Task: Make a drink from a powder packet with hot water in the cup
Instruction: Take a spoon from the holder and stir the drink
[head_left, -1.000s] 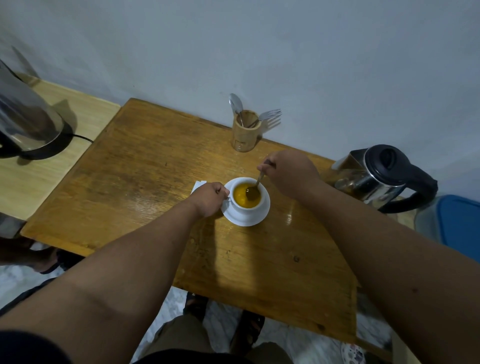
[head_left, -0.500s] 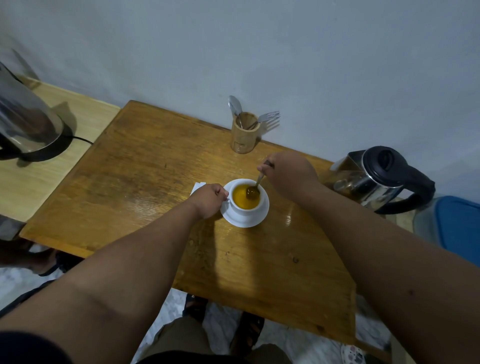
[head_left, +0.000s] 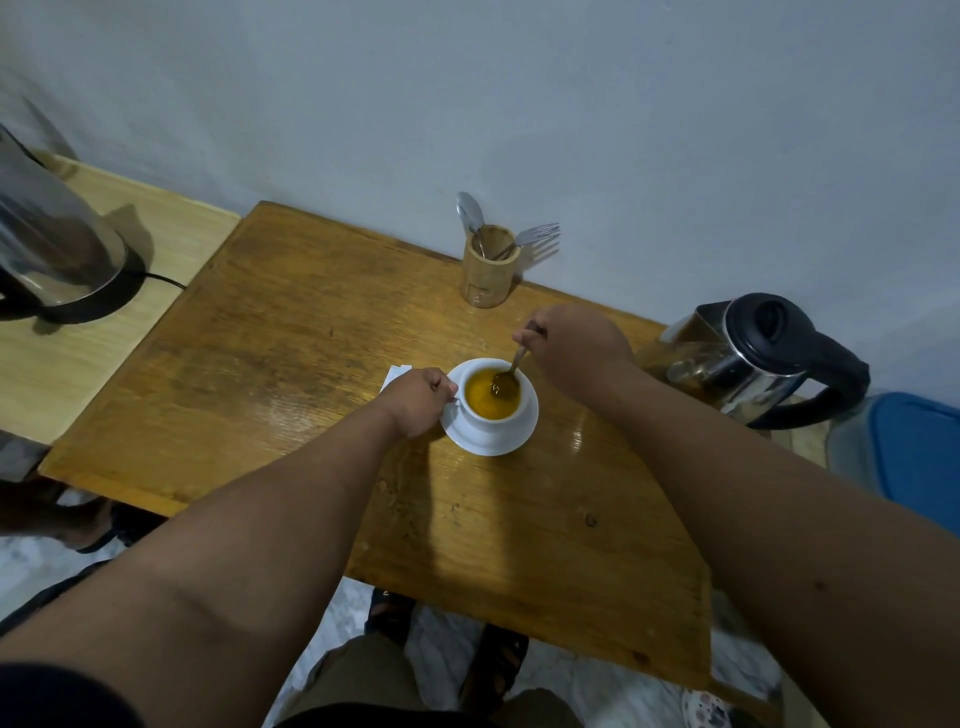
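A white cup (head_left: 488, 418) full of orange-yellow drink stands on a white saucer (head_left: 511, 442) in the middle of the wooden table (head_left: 291, 332). My left hand (head_left: 418, 397) is closed on the cup's handle at its left side. My right hand (head_left: 569, 345) pinches the top of a metal spoon (head_left: 511, 371) whose bowl is dipped in the drink. A white packet (head_left: 396, 373) peeks out from behind my left hand. A steel kettle (head_left: 748, 358) with a black lid and handle stands at the table's right edge.
A wooden holder (head_left: 488, 273) with a spoon and forks stands at the back by the wall. A second kettle (head_left: 52, 244) on a base sits on the lighter table to the left. A blue-lidded bin (head_left: 914, 441) is at the far right. Sandalled feet show below.
The spoon's bowl has shifted slightly inside the cup as my right hand moves. My left hand stays on the cup's handle.
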